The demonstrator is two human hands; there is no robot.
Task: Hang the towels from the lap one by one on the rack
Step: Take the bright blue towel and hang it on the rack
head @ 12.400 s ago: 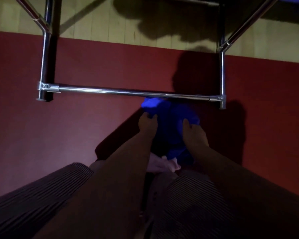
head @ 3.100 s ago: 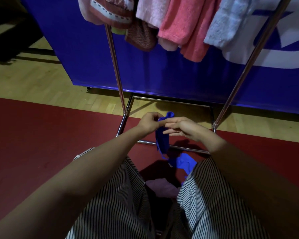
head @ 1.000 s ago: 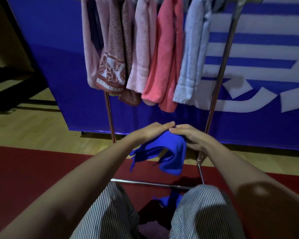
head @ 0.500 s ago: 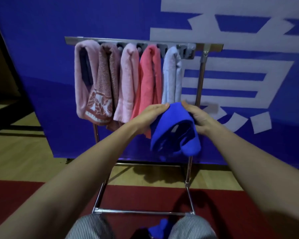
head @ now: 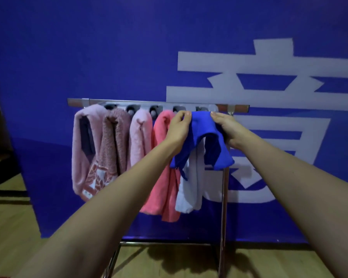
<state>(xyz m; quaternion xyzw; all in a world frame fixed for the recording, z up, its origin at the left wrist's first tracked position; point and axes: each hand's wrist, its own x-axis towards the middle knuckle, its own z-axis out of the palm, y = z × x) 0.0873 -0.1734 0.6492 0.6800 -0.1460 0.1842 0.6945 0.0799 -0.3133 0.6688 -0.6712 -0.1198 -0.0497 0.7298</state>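
While both hands pinch its top edge, the blue towel [head: 204, 137] is held up against the right end of the rack's top bar [head: 159, 103], just under the last of the row of grey holders. The left hand [head: 179, 129] has thumb and fingers [head: 186, 115] closed on the towel's left corner; the right hand [head: 228, 130] grips the right corner, its fingers curled into the cloth. Held this way the edge is stretched flat between them, which I judge is meant to line the middle of it up with a holder so it can be pushed in. The towel is a saturated blue, thin and limp, folded over so that two loose ends droop below the hands, the lower corners hanging free. It partly covers the pale lavender towel [head: 191, 189] behind it. To the left hang a coral towel [head: 163, 177], a light pink one [head: 140, 137], a patterned brownish-pink one [head: 113, 145] and a pale pink one [head: 82, 149], each bunched at its holder. Behind stands a blue banner [head: 109, 47] with large white lettering; wooden floor [head: 10, 221] lies below.
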